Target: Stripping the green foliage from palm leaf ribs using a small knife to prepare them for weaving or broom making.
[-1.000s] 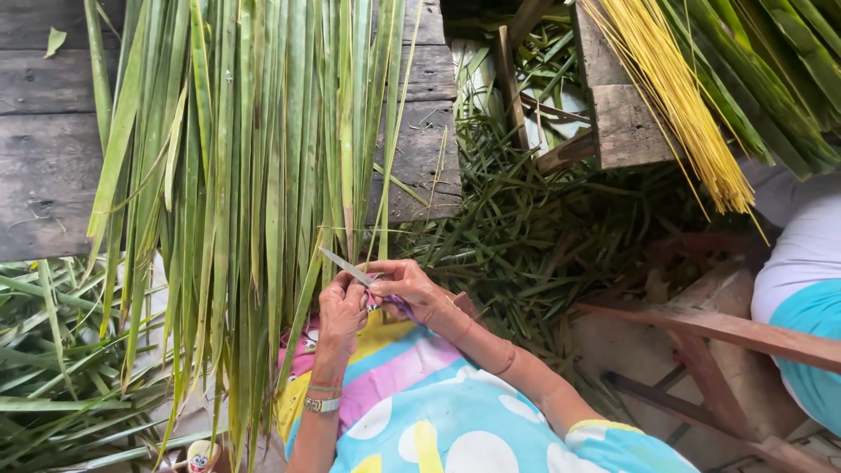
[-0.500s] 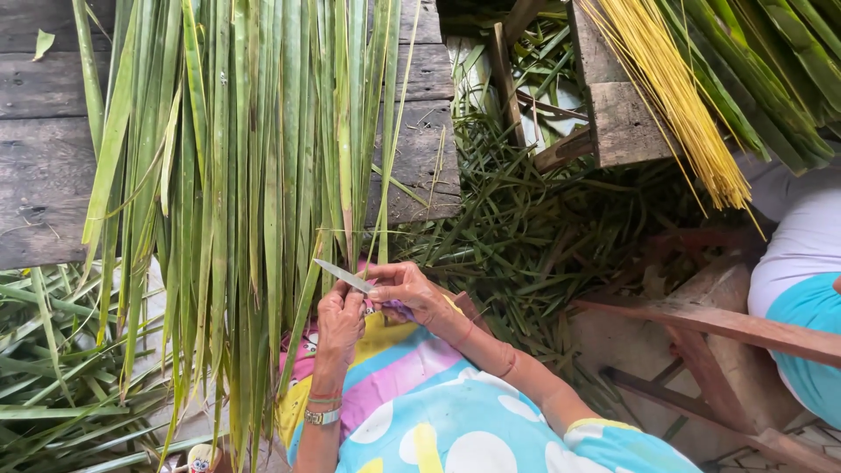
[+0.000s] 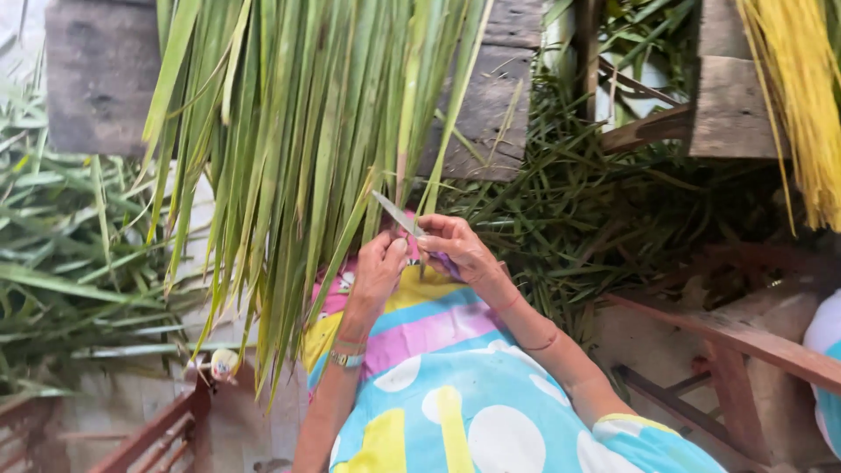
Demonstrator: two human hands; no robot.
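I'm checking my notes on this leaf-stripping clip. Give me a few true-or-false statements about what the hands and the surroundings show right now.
1. The right hand holds a small knife. True.
2. The left hand is bare at the wrist. False: it wears bands at the wrist.
3. Long green palm leaves hang over the person's lap. True.
4. The bundle of yellow strips lies at the left edge. False: it is at the upper right.
5. Cut green leaves litter the ground beyond the hands. True.

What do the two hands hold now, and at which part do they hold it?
The right hand holds a small knife by its handle, blade pointing up-left. The left hand pinches the lower end of a long green leaf from the hanging bundle.
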